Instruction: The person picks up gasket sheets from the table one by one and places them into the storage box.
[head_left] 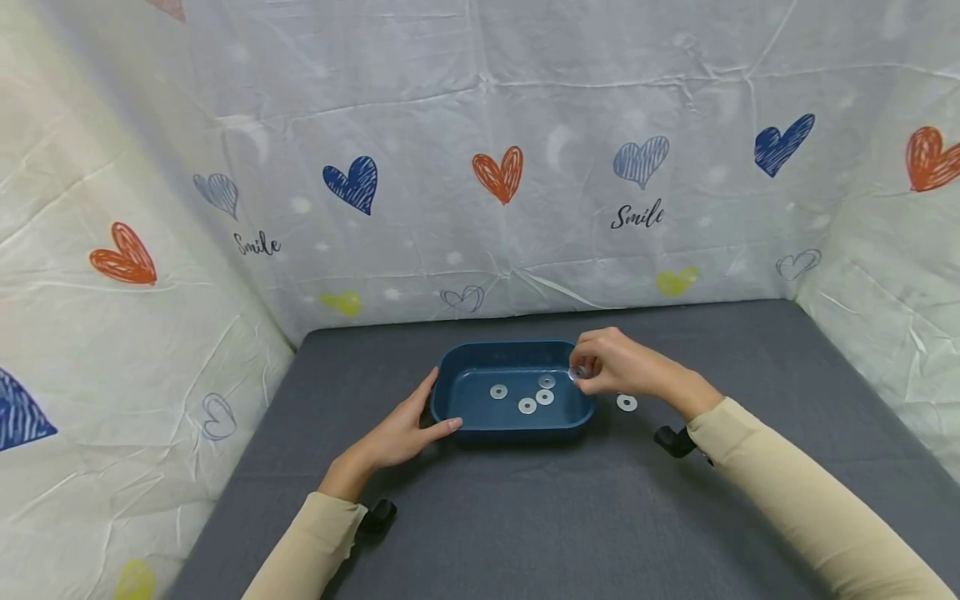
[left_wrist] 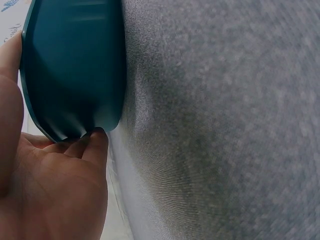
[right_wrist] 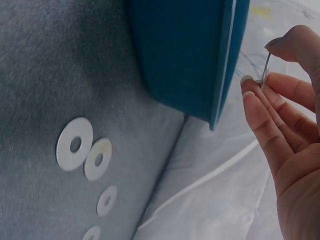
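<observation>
A dark blue rectangular tray (head_left: 513,428) sits on the grey table, with several flat metal washers (head_left: 498,391) lying spread over its floor. At its left end my left hand (head_left: 405,429) grips it, thumb along the near rim and fingers around the outer wall; the left wrist view shows the fingertips (left_wrist: 97,137) against that wall. Over the tray's right end, my right hand (head_left: 618,363) pinches a washer (right_wrist: 266,70) between thumb and fingertips, held above the rim. Another washer (head_left: 627,402) lies on the table beneath the right hand.
In the right wrist view, several loose washers (right_wrist: 75,144) form a line on the table to the right of the tray. A white cloth (head_left: 487,100) printed with hearts hangs behind the table's far edge and along both sides.
</observation>
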